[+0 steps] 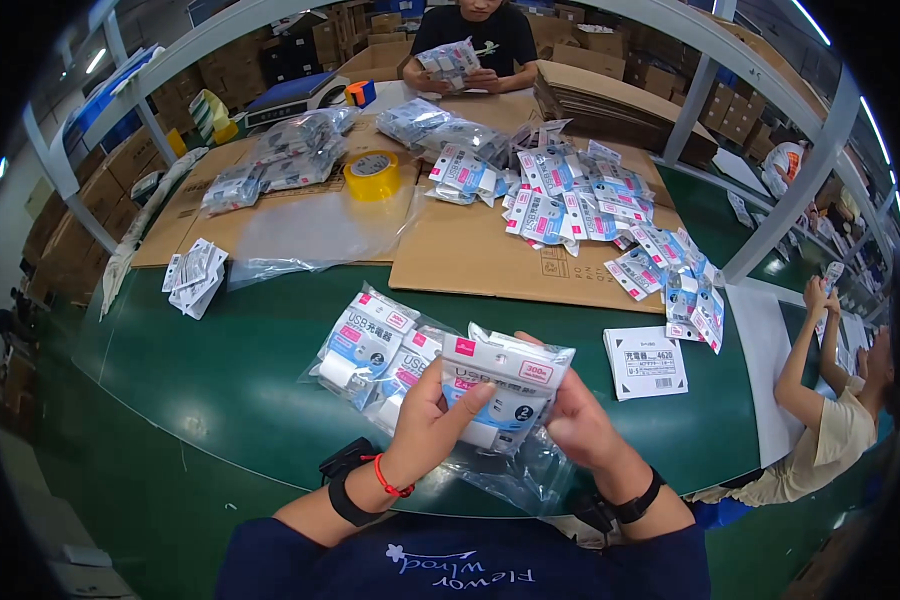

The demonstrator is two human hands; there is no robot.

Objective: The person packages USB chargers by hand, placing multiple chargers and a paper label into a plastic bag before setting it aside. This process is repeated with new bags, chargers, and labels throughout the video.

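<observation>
My left hand [432, 425] grips a small stack of charger packs [505, 385], its thumb pressed across the front one. My right hand [582, 422] is closed on the right edge of the same stack. The packs are white and blue pouches with pink marks. Just left of the stack, more charger packs [355, 345] lie in clear plastic on the green table. A clear plastic bag [520, 480] spreads crumpled beneath my hands; how it joins the packs is partly hidden.
A heap of loose charger packs [555, 200] covers the cardboard sheet [490, 270]. Filled bags [305, 150], yellow tape [372, 178] and an empty clear bag [320, 230] lie at the back left. White labels [648, 362] sit right; paper slips [197, 275] left. Co-workers are opposite and at right.
</observation>
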